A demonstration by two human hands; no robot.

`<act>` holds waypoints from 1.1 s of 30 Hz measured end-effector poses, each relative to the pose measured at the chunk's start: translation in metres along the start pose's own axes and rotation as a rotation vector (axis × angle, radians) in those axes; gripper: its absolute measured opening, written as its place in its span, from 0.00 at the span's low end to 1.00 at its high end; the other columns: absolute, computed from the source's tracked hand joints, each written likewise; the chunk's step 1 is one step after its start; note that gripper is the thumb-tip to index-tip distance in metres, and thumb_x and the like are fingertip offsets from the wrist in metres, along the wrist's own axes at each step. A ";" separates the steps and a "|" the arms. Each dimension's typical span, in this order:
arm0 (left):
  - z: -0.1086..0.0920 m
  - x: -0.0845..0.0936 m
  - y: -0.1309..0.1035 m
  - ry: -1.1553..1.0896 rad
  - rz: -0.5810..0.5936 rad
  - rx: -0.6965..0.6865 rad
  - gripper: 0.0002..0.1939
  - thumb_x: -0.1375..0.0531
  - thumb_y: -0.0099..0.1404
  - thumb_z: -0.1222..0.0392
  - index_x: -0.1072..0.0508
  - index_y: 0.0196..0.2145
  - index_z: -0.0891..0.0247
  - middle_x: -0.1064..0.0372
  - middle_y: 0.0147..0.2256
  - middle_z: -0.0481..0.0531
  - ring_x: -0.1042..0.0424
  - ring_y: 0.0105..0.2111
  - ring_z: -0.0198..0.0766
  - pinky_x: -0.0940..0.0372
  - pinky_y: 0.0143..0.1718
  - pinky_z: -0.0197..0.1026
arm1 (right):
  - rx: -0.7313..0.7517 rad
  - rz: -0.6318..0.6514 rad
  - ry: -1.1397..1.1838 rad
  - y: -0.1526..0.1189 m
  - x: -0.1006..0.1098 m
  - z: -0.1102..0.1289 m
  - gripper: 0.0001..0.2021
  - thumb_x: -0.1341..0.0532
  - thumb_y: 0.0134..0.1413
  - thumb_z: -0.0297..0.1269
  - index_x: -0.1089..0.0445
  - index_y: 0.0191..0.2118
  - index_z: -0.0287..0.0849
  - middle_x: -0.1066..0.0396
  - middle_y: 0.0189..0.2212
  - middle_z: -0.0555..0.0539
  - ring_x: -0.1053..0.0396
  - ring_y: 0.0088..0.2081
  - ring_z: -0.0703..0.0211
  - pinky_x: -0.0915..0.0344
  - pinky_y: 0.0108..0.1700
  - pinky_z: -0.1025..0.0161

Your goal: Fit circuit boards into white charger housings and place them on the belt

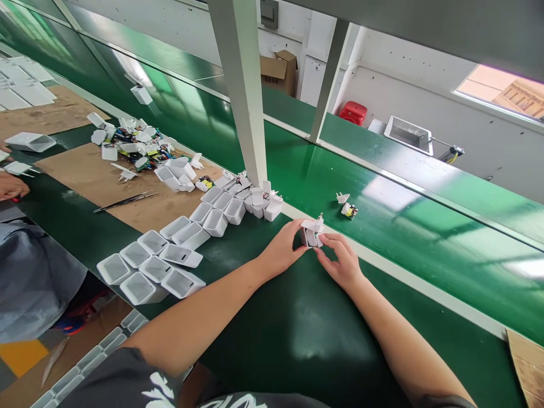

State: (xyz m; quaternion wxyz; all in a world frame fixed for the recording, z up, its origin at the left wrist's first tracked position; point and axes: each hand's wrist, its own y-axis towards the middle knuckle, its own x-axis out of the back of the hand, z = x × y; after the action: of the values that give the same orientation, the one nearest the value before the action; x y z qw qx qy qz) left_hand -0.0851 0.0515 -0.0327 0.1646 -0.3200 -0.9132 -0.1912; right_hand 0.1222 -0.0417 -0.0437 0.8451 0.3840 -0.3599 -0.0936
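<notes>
Green bench mat (297, 340) under me, my left hand (283, 249) and right hand (342, 263) both pinch one white charger housing (311, 233) with its pronged cap at 12 o'clock — barely begun, I judge, with rows of empty housings (170, 255) at 9 o'clock and a loose circuit board (349, 211) at 1 — unassembled.

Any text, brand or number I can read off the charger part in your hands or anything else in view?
None can be read.
White charger part, held by left hand and right hand: no marking shows.
Cardboard box: no print visible.
Shirt: white pattern, cut off, not readable as letters.
</notes>
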 end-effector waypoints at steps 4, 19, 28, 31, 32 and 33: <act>-0.004 0.002 0.001 -0.033 0.006 -0.006 0.32 0.36 0.68 0.67 0.36 0.67 0.53 0.30 0.64 0.54 0.31 0.65 0.48 0.35 0.69 0.53 | -0.010 0.000 0.015 -0.002 0.000 -0.001 0.27 0.32 0.66 0.26 0.32 0.68 0.49 0.23 0.51 0.38 0.20 0.50 0.47 0.19 0.51 0.51; 0.003 -0.002 0.000 0.080 -0.004 -0.009 0.28 0.36 0.68 0.66 0.33 0.63 0.53 0.28 0.58 0.55 0.29 0.60 0.49 0.31 0.63 0.52 | 0.006 -0.027 -0.031 0.000 -0.002 0.003 0.26 0.32 0.64 0.26 0.31 0.65 0.47 0.23 0.49 0.38 0.20 0.47 0.48 0.20 0.49 0.51; 0.001 -0.003 0.000 0.092 0.002 0.032 0.27 0.36 0.68 0.65 0.33 0.62 0.54 0.28 0.57 0.54 0.29 0.58 0.49 0.30 0.61 0.51 | -0.022 -0.037 -0.061 -0.001 -0.003 0.003 0.23 0.32 0.65 0.28 0.30 0.63 0.47 0.23 0.48 0.39 0.20 0.47 0.48 0.19 0.48 0.51; 0.001 -0.002 0.000 0.088 0.004 0.027 0.27 0.36 0.69 0.64 0.33 0.63 0.53 0.29 0.57 0.54 0.29 0.59 0.48 0.31 0.61 0.50 | -0.029 -0.037 -0.058 0.000 -0.003 0.004 0.23 0.32 0.65 0.29 0.30 0.63 0.47 0.23 0.48 0.39 0.20 0.47 0.48 0.19 0.47 0.51; 0.001 -0.002 0.000 0.089 0.006 0.028 0.27 0.35 0.69 0.63 0.33 0.63 0.53 0.29 0.58 0.54 0.30 0.59 0.49 0.31 0.62 0.50 | -0.030 -0.041 -0.057 0.000 -0.003 0.004 0.23 0.32 0.65 0.29 0.30 0.62 0.47 0.23 0.48 0.39 0.20 0.47 0.48 0.19 0.47 0.51; 0.001 -0.002 0.000 0.090 0.008 0.029 0.27 0.35 0.69 0.63 0.33 0.63 0.54 0.29 0.58 0.54 0.30 0.59 0.49 0.31 0.62 0.51 | -0.030 -0.047 -0.055 0.000 -0.003 0.004 0.23 0.32 0.65 0.28 0.30 0.62 0.47 0.23 0.47 0.39 0.20 0.47 0.48 0.19 0.47 0.51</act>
State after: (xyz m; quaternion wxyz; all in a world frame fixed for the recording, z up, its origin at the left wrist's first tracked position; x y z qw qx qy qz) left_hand -0.0840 0.0506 -0.0343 0.2109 -0.3123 -0.9063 -0.1913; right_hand 0.1175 -0.0428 -0.0433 0.8383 0.3768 -0.3722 -0.1293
